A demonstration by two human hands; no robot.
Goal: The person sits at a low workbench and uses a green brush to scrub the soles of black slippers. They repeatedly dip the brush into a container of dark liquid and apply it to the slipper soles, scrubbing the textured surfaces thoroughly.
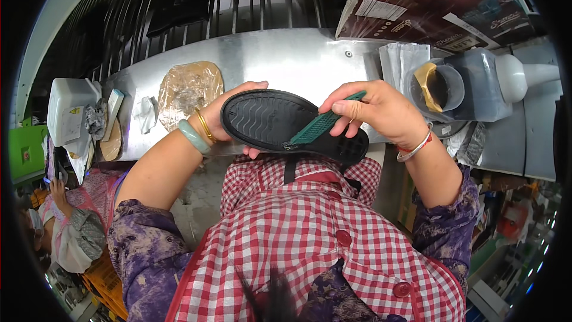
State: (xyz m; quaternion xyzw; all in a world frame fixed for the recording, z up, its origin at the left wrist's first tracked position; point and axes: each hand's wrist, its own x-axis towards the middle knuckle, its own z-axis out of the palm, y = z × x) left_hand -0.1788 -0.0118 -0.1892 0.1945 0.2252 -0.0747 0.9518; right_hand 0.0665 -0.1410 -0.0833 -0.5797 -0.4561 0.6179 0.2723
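My left hand (218, 107) grips a black shoe sole (268, 116) by its broad left end, the thumb along the far edge and fingertips showing below the near edge. Wavy grooves mark the face turned up, and the narrower end points right. Between thumb and fingers my right hand (381, 110) pinches a long, flat, dark-green textured piece (325, 120). It slants across the sole's middle, and its lower left end meets the surface there. Whether the green piece is a tool or a shoe part, I cannot tell.
A metal worktop (268, 53) carries a round, plastic-wrapped brown pad (189, 92). On the right are a clear cup (456, 86), a bottle with a white nozzle (524, 77) and a dark red box (441, 3). A white container (71, 107) stands left; another person's hand (59, 191) shows beyond.
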